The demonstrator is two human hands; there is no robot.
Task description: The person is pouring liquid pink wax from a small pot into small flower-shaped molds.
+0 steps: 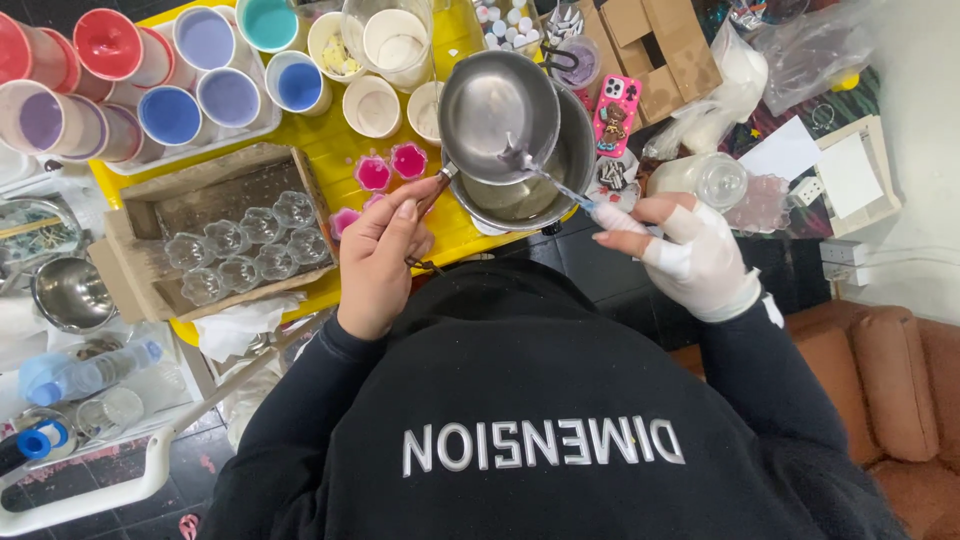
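In the head view, the person is holding a small steel saucepan (498, 115) by its handle with the left hand (378, 262), the grip closed around the handle, and is tilting it above a larger steel pot (560, 175) on the yellow tabletop (340, 150). The right hand (690, 255), wearing a white glove, is pinching a thin spoon (540, 172) whose tip is touching the lip of the saucepan. It seems the person is scraping the last liquid out of the saucepan; the next move is calling for a steady tilt, so that nothing is dripping outside the pot.

To the left, a cardboard tray (150, 270) is holding clear glass cups (245, 245). Behind it, round cups of coloured wax (205, 95) are standing together. Small pink moulded pieces (390, 165) are lying near the pot. A pink phone case (615, 112) is lying to the right, beside brown cardboard boxes (655, 50).
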